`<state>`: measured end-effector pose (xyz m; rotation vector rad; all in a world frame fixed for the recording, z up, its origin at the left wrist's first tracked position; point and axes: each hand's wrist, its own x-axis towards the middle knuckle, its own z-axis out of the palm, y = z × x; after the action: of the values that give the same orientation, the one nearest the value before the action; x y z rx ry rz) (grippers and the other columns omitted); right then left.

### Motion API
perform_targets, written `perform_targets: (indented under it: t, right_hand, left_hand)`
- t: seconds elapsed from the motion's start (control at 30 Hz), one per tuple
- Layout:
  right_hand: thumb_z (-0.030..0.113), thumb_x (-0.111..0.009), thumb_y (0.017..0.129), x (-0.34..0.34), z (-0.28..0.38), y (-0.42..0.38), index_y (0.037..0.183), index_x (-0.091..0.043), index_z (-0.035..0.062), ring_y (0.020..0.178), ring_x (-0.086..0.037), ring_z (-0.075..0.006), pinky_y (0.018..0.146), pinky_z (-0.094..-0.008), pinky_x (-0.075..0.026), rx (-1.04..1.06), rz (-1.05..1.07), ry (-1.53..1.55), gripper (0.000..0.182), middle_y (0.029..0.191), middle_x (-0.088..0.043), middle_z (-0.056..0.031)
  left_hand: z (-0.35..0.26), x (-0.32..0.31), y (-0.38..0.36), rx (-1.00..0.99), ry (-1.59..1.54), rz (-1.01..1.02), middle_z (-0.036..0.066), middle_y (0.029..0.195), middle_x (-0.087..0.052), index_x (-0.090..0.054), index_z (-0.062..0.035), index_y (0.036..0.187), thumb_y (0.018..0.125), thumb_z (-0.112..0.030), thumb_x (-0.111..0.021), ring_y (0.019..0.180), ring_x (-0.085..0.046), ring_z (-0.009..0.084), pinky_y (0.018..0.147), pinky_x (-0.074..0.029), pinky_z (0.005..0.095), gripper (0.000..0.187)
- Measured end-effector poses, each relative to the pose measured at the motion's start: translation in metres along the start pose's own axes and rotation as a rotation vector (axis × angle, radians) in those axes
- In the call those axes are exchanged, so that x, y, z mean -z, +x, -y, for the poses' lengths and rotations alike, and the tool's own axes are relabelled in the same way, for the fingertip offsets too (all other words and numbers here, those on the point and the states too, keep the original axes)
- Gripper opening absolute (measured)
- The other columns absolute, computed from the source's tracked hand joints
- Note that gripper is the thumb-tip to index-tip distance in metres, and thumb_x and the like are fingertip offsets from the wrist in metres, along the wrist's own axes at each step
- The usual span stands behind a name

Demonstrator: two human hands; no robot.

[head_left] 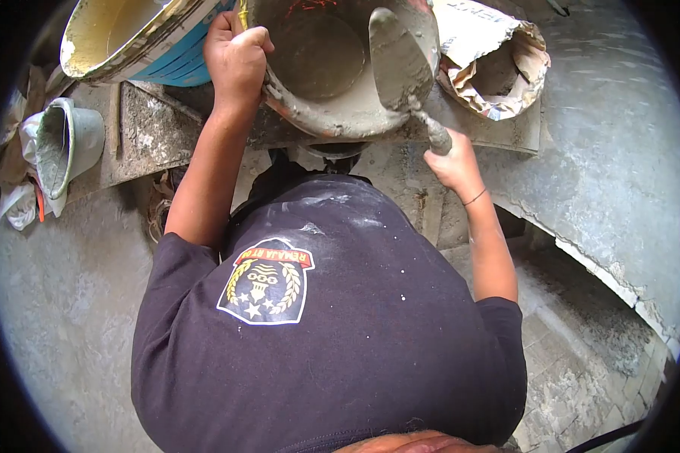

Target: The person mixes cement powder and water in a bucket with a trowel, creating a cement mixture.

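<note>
The left hand [238,57] closes its fingers on the cement-smeared bucket [340,127] at 12 o'clock; the right hand [457,162] wraps the trowel [400,68] at 1. Weak left grip may let trowel pressure tip it.

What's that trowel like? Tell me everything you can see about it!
The trowel has a long, leaf-shaped blade with a rounded tip, joined by a thin neck to a short handle. Gray, wet-looking muck coats nearly all of it, so I can't tell its material. The person's right hand grips the handle. The blade points away from the person, over the bucket; whether they touch isn't clear.
</note>
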<state>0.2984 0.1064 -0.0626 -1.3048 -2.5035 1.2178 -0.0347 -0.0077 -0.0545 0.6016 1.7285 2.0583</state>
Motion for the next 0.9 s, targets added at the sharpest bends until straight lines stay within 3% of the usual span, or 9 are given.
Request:
perform_targets:
  t: [0.2, 0.43, 0.5, 0.53, 0.73, 0.8, 0.9]
  right_hand:
    - [0.011, -0.064, 0.068, -0.007, -0.023, -0.018, 0.082, -0.057, -0.0020, 0.058, -0.050, -0.0223, 0.063, -0.0356, -0.048, -0.122, 0.059, 0.036, 0.020, 0.065, -0.054, -0.0160]
    - [0.011, -0.064, 0.068, -0.002, -0.048, -0.033, 0.085, -0.059, -0.0016, 0.059, -0.053, -0.0230, 0.064, -0.0361, -0.049, -0.132, 0.112, -0.055, 0.021, 0.066, -0.057, -0.0163]
    - [0.009, -0.063, 0.068, 0.004, -0.056, -0.045, 0.084, -0.056, -0.0024, 0.061, -0.049, -0.0157, 0.062, -0.0335, -0.046, -0.260, 0.148, -0.007, 0.020, 0.063, -0.053, -0.0104]
    - [0.009, -0.063, 0.068, 0.005, -0.063, -0.051, 0.084, -0.056, -0.0024, 0.061, -0.049, -0.0157, 0.062, -0.0335, -0.046, -0.262, 0.146, -0.006, 0.020, 0.063, -0.053, -0.0104]
    - [0.010, -0.066, 0.068, 0.013, -0.117, -0.092, 0.089, -0.062, -0.0025, 0.062, -0.058, -0.0250, 0.065, -0.0351, -0.049, -0.149, -0.158, -0.207, 0.025, 0.069, -0.061, -0.0177]
    - [0.014, -0.073, 0.069, 0.020, -0.118, -0.110, 0.097, -0.066, -0.0023, 0.074, -0.070, -0.0291, 0.069, -0.0363, -0.052, -0.212, -0.363, -0.352, 0.033, 0.077, -0.066, -0.0225]
    - [0.015, -0.076, 0.070, 0.038, -0.106, -0.125, 0.098, -0.065, -0.0070, 0.077, -0.071, -0.0271, 0.071, -0.0378, -0.053, -0.157, -0.528, -0.211, 0.037, 0.078, -0.068, -0.0230]
  left_hand:
    - [-0.010, -0.009, -0.003, -0.014, -0.077, 0.056, -0.002, 0.071, -0.050, -0.050, -0.0056, 0.079, 0.068, 0.007, -0.057, 0.060, -0.045, 0.0071, 0.055, -0.039, 0.0228, 0.018]
    - [-0.008, -0.013, 0.005, -0.001, -0.071, 0.112, -0.001, 0.069, -0.050, -0.051, -0.0056, 0.081, 0.069, 0.005, -0.058, 0.060, -0.046, 0.0075, 0.055, -0.040, 0.0230, 0.018]
    - [-0.008, -0.014, 0.009, 0.008, -0.076, 0.123, -0.001, 0.068, -0.050, -0.051, -0.0056, 0.081, 0.069, 0.005, -0.058, 0.060, -0.047, 0.0078, 0.055, -0.040, 0.0231, 0.017]
    - [-0.010, -0.013, 0.009, 0.007, -0.035, 0.105, -0.001, 0.069, -0.051, -0.050, -0.0070, 0.078, 0.070, 0.004, -0.056, 0.061, -0.046, 0.0080, 0.056, -0.038, 0.0227, 0.015]
    - [-0.001, -0.001, 0.013, -0.007, 0.042, 0.109, 0.000, 0.070, -0.051, -0.051, -0.0062, 0.078, 0.069, 0.003, -0.056, 0.061, -0.047, 0.0094, 0.058, -0.039, 0.0231, 0.014]
    - [0.008, 0.006, 0.014, -0.005, 0.071, 0.082, 0.000, 0.069, -0.052, -0.053, -0.0046, 0.081, 0.069, 0.002, -0.056, 0.060, -0.048, 0.0099, 0.057, -0.040, 0.0235, 0.014]
    - [0.004, 0.000, 0.010, -0.012, 0.047, 0.016, 0.001, 0.074, -0.053, -0.056, -0.0017, 0.085, 0.069, 0.003, -0.055, 0.065, -0.049, 0.0111, 0.058, -0.040, 0.0244, 0.017]
